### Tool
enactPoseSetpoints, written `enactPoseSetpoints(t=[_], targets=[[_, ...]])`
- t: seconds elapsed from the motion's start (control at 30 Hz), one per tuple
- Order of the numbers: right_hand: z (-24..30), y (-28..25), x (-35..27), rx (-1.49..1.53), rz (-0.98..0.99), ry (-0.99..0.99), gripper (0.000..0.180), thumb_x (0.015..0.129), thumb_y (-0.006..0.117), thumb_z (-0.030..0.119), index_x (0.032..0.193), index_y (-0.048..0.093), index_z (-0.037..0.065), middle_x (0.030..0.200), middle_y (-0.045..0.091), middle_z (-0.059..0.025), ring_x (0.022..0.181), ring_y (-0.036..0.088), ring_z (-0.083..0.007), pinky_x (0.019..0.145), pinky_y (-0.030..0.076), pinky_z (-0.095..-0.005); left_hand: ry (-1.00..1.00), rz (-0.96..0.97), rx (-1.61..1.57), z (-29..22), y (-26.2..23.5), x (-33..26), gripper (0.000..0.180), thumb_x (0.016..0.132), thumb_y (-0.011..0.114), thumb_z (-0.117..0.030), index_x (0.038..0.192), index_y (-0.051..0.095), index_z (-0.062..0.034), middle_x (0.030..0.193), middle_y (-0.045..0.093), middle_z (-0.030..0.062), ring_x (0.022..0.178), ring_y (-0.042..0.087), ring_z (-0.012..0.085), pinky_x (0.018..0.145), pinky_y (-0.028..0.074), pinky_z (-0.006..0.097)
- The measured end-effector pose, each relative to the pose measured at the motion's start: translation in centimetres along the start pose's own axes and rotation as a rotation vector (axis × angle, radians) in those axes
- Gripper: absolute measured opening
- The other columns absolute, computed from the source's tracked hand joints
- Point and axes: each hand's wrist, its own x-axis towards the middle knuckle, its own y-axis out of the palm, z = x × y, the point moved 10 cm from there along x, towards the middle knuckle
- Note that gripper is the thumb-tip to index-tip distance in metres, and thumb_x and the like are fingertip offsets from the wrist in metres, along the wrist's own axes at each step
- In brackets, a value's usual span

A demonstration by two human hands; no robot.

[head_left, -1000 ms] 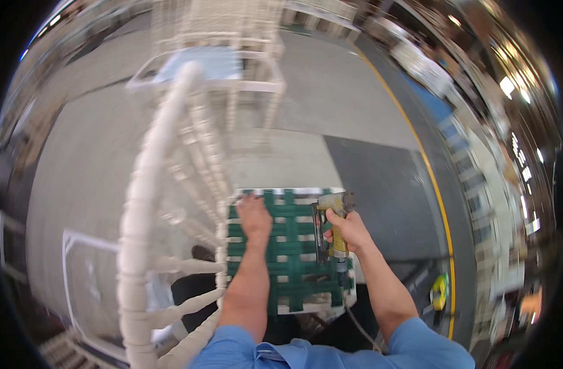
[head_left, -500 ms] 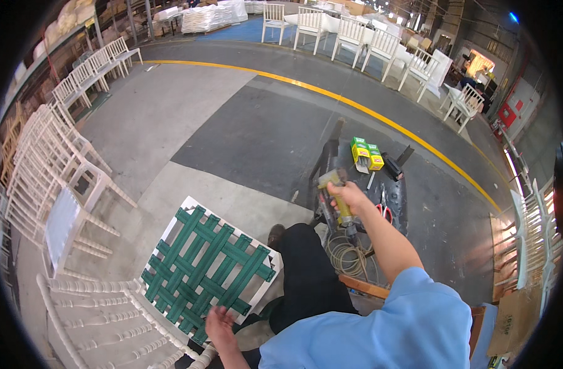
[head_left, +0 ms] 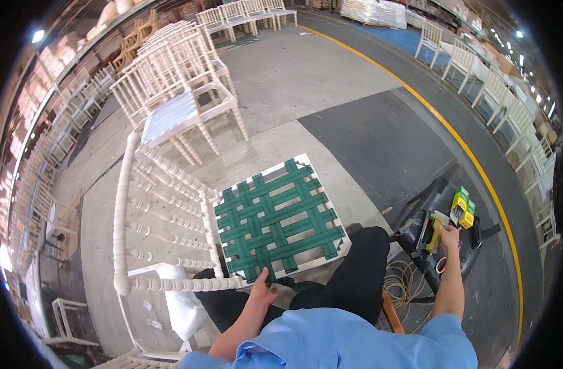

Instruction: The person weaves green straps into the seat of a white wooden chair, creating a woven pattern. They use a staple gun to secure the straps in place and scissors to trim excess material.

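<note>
Left hand (head_left: pixel 261 294): closed on the near edge of the seat (head_left: pixel 278 219), thumb on the webbing, fingers hidden under the frame.
Right hand (head_left: pixel 449 237): wrapped round the yellow stapler (head_left: pixel 432 232), out to the person's right, over a dark stand (head_left: pixel 438 261).
Seat: square white frame laced with green webbing, lying across the person's lap, tilted, one side against the white chair (head_left: pixel 161 240).
Handling, seat: likely light and stiff at the frame; the webbing looks springy and would give under a press, so the frame edge is the sounder hold.
Handling, stapler: probably dense and top-heavy; best held by its handle, nose kept clear of the fingers.
Nearby: yellow-green boxes (head_left: pixel 462 207) just beside the stapler, a coiled hose (head_left: pixel 404 286) on the floor (head_left: pixel 331 80).
Beyond: rows of white chairs (head_left: pixel 171 67) behind.
</note>
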Motion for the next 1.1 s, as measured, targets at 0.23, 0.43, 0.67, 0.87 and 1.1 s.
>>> enactPoseSetpoints(t=[0.23,0.43,0.67,0.87,1.1], targets=[[1.5,-0.1,-7.2,-0.115,-0.001,-0.094,0.052,0.088,0.084,0.035,0.128,0.073,0.003,0.115,0.071,-0.0195,0.108,0.071,-0.0334,0.096,0.054,-0.0427,0.139,-0.015,-0.08,-0.8,1.0,-0.2,0.064,0.097,0.079,-0.036,0.152,0.054,-0.0171,0.157,0.051,0.0081,0.147,0.04,0.0345,0.122,0.026,0.057],[6.1,1.9,-10.9,-0.081,0.006,-0.299,0.046,0.091,0.083,0.025,0.129,0.072,0.002,0.111,0.072,-0.0139,0.106,0.069,-0.0257,0.093,0.054,-0.0378,0.245,0.014,-0.133,-1.3,1.0,-0.4,0.052,0.099,0.079,-0.023,0.144,0.059,-0.0061,0.145,0.062,0.0119,0.132,0.058,0.0302,0.112,0.044,0.049],[13.0,3.1,-17.5,0.061,0.121,-0.613,0.044,0.091,0.081,0.024,0.129,0.071,0.005,0.119,0.067,-0.0161,0.101,0.07,-0.0277,0.09,0.057,-0.0377,0.331,-0.062,-0.029,-1.0,0.3,-0.4,0.062,0.099,0.08,-0.027,0.148,0.055,0.001,0.149,0.06,0.0125,0.136,0.055,0.0278,0.112,0.043,0.044],[16.7,6.2,-25.3,0.173,0.275,-0.684,0.04,0.094,0.078,0.017,0.131,0.069,0.004,0.124,0.064,-0.0135,0.103,0.069,-0.0243,0.09,0.057,-0.0356,0.429,-0.071,0.103,-0.8,0.8,-1.1,0.068,0.097,0.082,-0.036,0.147,0.057,0.0024,0.15,0.062,0.0133,0.134,0.058,0.0274,0.114,0.042,0.042],[18.3,15.9,-33.4,0.32,0.714,-0.628,0.039,0.098,0.077,0.02,0.132,0.069,0.003,0.112,0.073,-0.0091,0.095,0.07,-0.0186,0.087,0.057,-0.0345,0.459,-0.165,0.181,0.5,0.5,-1.6,0.069,0.094,0.084,-0.037,0.143,0.062,0.006,0.147,0.064,0.0153,0.132,0.061,0.0258,0.112,0.044,0.04]])
